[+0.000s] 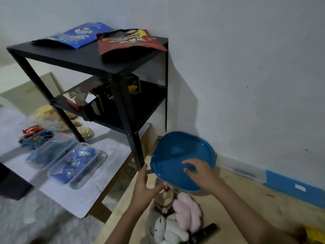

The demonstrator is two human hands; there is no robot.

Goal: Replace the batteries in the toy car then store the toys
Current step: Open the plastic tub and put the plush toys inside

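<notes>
Colours were all over the place. The lid [182,155] near the right wall was a solid teal-blue, and the shelf rack [98,62] was flat black. On top sat a royal blue snack bag [77,35] with white print and a dark red bag [126,42] with a yellow corner. Down near the bottom, the plush toys [177,221] were pale pink and white. Far left, the clear trays [77,164] held blue wrappers, maybe with green lettering, too blurry to say. A bright blue strip [295,189] ran along the white wall.
</notes>
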